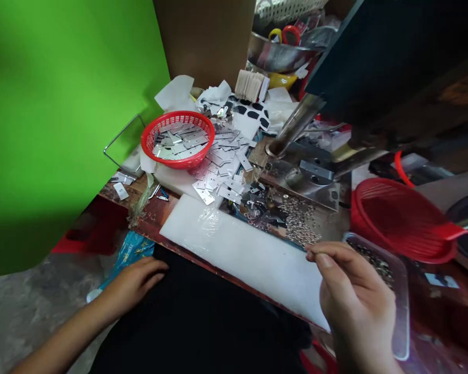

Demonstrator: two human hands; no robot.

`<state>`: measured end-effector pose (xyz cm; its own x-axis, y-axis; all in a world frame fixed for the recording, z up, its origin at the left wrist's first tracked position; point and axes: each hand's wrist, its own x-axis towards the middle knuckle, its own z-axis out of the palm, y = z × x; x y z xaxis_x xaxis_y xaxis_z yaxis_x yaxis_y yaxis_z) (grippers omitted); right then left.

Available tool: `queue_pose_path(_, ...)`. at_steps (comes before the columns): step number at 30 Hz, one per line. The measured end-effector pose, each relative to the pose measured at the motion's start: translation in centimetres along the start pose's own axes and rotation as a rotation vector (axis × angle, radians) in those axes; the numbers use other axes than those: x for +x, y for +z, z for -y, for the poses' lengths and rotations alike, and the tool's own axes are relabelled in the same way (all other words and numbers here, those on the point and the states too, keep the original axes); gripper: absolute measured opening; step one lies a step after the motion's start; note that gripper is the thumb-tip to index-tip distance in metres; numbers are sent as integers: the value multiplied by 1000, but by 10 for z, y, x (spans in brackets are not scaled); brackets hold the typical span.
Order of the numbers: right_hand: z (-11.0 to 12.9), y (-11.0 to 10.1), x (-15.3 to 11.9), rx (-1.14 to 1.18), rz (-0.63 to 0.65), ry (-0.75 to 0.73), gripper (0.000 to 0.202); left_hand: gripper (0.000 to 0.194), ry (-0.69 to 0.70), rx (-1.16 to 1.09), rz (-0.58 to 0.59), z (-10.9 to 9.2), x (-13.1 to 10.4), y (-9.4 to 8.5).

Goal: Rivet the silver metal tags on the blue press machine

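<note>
My left hand rests at my lap by the table's front edge, fingers loosely apart and holding nothing. My right hand is raised over the right end of a white foam pad. Its thumb and index finger are pinched together; whatever is between them is too small to make out. Just beyond those fingertips lie many tiny metal pieces, with dark flat parts to their left. Flat silver plates are piled beside a red basket, which holds more of them.
A metal press base with a round post stands behind the small pieces. At right are another red basket and a clear plastic tray. A green panel rises at left; a metal bowl sits at the back.
</note>
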<state>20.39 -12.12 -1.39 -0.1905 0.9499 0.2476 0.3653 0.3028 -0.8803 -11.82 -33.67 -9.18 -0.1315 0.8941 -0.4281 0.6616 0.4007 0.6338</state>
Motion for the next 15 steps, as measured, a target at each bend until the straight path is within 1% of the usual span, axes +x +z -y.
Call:
queue_pose_path(2, -3, -1, -4, -10, -14, 23, 10, 29, 40, 20, -9, 5, 4, 18)
queue_pose_path(4, -1, -1, -6, -38, -34, 44, 11, 28, 75, 46, 2, 2, 11, 26)
queue_pose_path(7, 7, -2, -5, -89, -42, 72, 14, 26, 74, 104, 42, -2, 20, 29)
queue_pose_path(10, 9, -8, -2, -142, -32, 68, 17, 23, 25, 172, 32, 0, 27, 31)
queue_pose_path(13, -3, -20, 6, -239, -13, 56, 23, 21, 12, 205, -14, 6, 29, 32)
queue_pose_path(15, -15, -31, 15, -333, -5, 23, 25, 22, 32, 193, -79, 5, 25, 30)
